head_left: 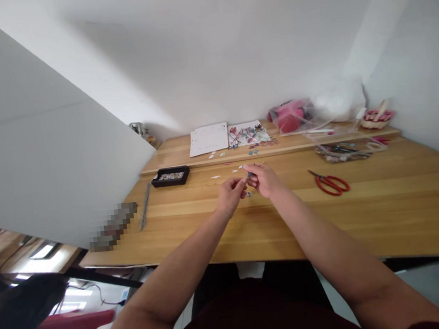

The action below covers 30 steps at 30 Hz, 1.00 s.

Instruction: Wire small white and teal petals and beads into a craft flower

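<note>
My left hand (230,194) and my right hand (262,177) meet over the middle of the wooden table, fingertips nearly touching. A small dark-blue piece (249,174) is pinched between the right thumb and fingers; its kind is too small to tell. The left thumb and forefinger are pressed together right beside it, and whatever they hold is hidden. Just below the fingers shows a small greyish round thing (249,194); I cannot tell whether it hangs or lies on the table. Thin white leaf-shaped pieces (215,177) are scattered behind the hands.
Red-handled scissors (331,183) lie to the right. A black tray (170,176) of small beads stands left, near a grey strip (145,207). On the raised back ledge are white sheets (208,140), colourful wire-like pieces (245,134), plastic bags (290,117) and a small basket (377,118).
</note>
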Motion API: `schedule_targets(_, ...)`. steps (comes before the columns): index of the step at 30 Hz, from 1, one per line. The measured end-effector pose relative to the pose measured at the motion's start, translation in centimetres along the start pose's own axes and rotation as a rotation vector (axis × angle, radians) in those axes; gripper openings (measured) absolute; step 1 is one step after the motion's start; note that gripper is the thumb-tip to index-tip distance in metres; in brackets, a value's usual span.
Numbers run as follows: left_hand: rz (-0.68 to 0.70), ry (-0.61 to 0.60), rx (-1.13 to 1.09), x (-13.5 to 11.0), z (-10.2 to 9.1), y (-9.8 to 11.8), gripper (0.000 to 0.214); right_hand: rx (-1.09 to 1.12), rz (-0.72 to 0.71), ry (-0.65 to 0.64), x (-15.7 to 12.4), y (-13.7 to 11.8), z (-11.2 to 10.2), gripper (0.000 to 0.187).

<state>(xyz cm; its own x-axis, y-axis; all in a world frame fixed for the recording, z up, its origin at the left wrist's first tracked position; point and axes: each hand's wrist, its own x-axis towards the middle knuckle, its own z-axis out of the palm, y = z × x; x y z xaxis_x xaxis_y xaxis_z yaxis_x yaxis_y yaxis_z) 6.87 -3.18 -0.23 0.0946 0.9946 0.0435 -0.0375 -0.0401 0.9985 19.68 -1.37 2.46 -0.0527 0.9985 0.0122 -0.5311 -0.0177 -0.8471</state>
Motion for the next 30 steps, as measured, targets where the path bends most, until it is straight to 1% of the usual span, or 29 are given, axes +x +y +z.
schedule_targets(6,0.012,0.074,0.129,0.0,-0.6,-0.8,0.017,0.067,0.084,-0.006,0.4,-0.3,-0.8,0.036)
schedule_targets(13,0.005,0.097,0.189,-0.3,-0.9,-1.1,0.014,0.133,0.153,-0.015,0.6,-0.4,-1.2,0.029)
schedule_targets(17,-0.007,0.102,0.206,-0.7,-0.9,-1.1,0.014,0.144,0.156,-0.001,0.8,-0.3,-1.4,0.026)
schedule_targets(24,0.01,0.077,0.26,-0.7,-0.3,-1.3,0.011,0.157,0.133,-0.04,0.7,-0.4,-1.3,0.033)
schedule_targets(30,0.034,0.055,0.302,-0.9,0.0,-1.7,0.011,0.128,0.084,-0.042,0.9,0.2,-1.2,0.036)
